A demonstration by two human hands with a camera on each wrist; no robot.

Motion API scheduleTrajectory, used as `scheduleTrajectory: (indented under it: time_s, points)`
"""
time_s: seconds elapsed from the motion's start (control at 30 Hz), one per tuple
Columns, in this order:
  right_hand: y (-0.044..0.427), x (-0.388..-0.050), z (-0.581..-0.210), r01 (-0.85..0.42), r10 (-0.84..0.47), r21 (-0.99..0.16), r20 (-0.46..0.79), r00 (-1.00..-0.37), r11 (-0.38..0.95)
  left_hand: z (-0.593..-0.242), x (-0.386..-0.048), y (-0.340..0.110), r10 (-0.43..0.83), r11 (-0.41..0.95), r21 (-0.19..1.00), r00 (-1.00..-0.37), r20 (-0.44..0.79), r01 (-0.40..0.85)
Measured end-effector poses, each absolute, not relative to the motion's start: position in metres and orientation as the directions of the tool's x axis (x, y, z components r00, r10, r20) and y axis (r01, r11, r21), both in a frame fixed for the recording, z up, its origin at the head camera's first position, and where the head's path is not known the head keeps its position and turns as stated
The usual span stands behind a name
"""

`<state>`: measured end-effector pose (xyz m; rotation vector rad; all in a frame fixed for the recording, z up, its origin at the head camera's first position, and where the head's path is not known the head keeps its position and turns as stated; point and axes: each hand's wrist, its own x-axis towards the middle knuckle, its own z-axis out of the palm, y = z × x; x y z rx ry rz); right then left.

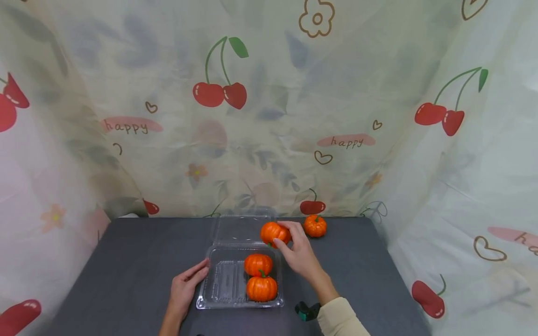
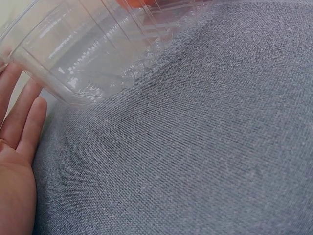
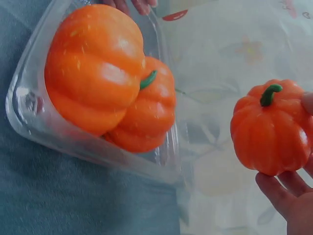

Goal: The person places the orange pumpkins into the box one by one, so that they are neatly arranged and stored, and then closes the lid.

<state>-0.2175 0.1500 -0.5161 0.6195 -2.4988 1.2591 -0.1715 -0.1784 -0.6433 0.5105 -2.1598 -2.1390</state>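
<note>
A small orange toy pumpkin (image 1: 272, 232) with a green stem is held in my right hand (image 1: 303, 254), between thumb and fingers, above the back right of a clear plastic clamshell box (image 1: 218, 302). In the right wrist view the held pumpkin (image 3: 271, 129) hangs clear of the box. Two more pumpkins sit one behind the other in the box's right half, a rear pumpkin (image 1: 257, 264) and a front pumpkin (image 1: 261, 289). My left hand (image 1: 183, 285) touches the box's left side. Its straight fingers (image 2: 33, 122) lie by the clear wall in the left wrist view.
Another orange pumpkin (image 1: 315, 226) stands at the table's back edge, right of the box. The box's lid (image 1: 237, 228) is folded back behind it. A dark grey cloth (image 1: 134, 275) covers the table. Cherry-printed curtains (image 1: 269, 140) enclose the back and sides.
</note>
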Motion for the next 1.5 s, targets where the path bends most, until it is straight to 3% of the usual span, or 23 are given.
scheduleTrajectory:
  time_s: [0.87,1.5]
  points:
    - [0.112,-0.205,-0.524,-0.388,-0.291,-0.8,0.277,-0.916,0.458,-0.641,-0.172,-0.177,-0.258,-0.02,0.981,-0.947,-0.191,-0.193]
    - [0.077,-0.201,-0.538,-0.403,-0.398,-0.734,0.195,-0.896,0.547,-0.641,-0.169,-0.18,-0.278,-0.013,0.983,-0.944,-0.178,-0.182]
